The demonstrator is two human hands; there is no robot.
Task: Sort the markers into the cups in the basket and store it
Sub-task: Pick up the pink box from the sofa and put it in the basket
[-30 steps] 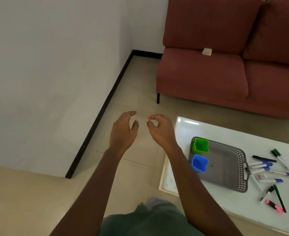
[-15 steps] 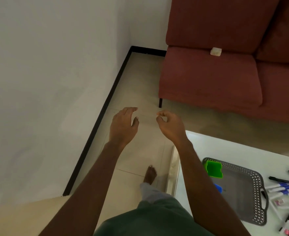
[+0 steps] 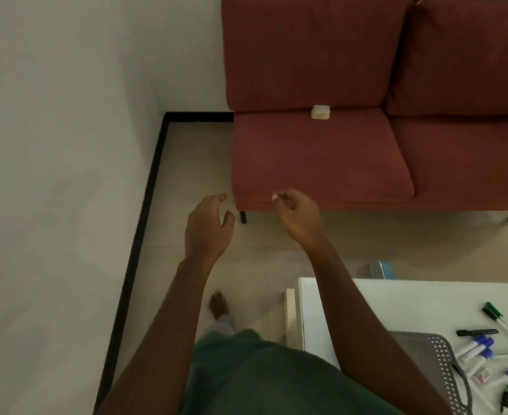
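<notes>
White table (image 3: 411, 307) fills the lower right of the head view, carrying a grey perforated basket (image 3: 444, 363) partly hidden behind the right forearm, with blue, green and black markers (image 3: 475, 348) scattered just beside it on the tabletop. Both hands are raised over the tiled floor (image 3: 192, 163) before a red sofa (image 3: 321, 157), well apart from the markers. The left hand (image 3: 207, 227) has its fingers loosely spread and empty, and the right hand (image 3: 299, 217) has its fingers curled inward, holding nothing.
</notes>
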